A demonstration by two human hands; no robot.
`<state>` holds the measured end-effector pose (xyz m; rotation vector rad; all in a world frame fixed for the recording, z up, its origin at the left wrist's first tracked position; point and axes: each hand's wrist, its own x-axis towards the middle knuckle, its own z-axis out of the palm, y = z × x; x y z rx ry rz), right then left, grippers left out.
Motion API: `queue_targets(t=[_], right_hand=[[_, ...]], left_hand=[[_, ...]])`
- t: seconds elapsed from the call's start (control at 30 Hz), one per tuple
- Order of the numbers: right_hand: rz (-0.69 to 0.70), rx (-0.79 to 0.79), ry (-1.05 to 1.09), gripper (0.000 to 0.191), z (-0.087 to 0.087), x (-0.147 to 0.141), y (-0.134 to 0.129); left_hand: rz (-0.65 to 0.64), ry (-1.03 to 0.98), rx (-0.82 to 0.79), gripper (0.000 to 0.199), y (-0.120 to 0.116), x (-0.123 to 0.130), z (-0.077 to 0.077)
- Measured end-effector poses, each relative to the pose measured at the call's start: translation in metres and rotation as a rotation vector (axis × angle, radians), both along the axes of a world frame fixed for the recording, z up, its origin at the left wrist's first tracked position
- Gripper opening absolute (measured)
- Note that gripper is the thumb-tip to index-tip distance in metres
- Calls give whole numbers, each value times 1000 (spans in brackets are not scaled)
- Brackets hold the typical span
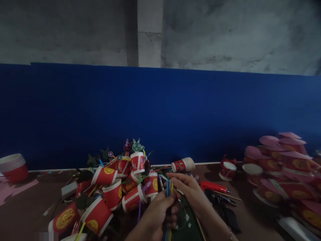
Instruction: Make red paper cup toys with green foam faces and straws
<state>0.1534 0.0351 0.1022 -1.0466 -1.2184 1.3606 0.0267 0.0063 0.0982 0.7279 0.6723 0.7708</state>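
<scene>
Slim blue plastic-looking tube (168, 187) and matching yellow tube (172, 188) clamped in your left hand (160, 210), likely to keep both upright; your right hand (189, 191) at upper ends, pinching or merely touching: cannot tell.

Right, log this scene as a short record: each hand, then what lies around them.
Left hand: closed around a blue straw-like stick and a yellow straw-like stick
Right hand: fingers extended by the sticks' upper ends; contact unclear
Left of hands: jumbled red paper cups, a green rabbit cut-out above them
Beyond hands: cup stack lying on its side
Right of hands: red-handled tool; farther right, red cups with pink discs
Backdrop: blue panel
</scene>
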Motion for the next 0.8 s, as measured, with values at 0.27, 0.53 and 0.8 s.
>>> queue_targets(t=[0.27,0.53,0.8], right_hand=[[-8,-42,66,35,9,0,-3],[-42,-24,29,40,-2,-2,2],[109,387,-932,18,-10,20,4]], left_hand=[[51,28,-47,43,-2,3,0],[163,78,70,43,2,6,-11],[238,144,166,42,11,-12,-3]])
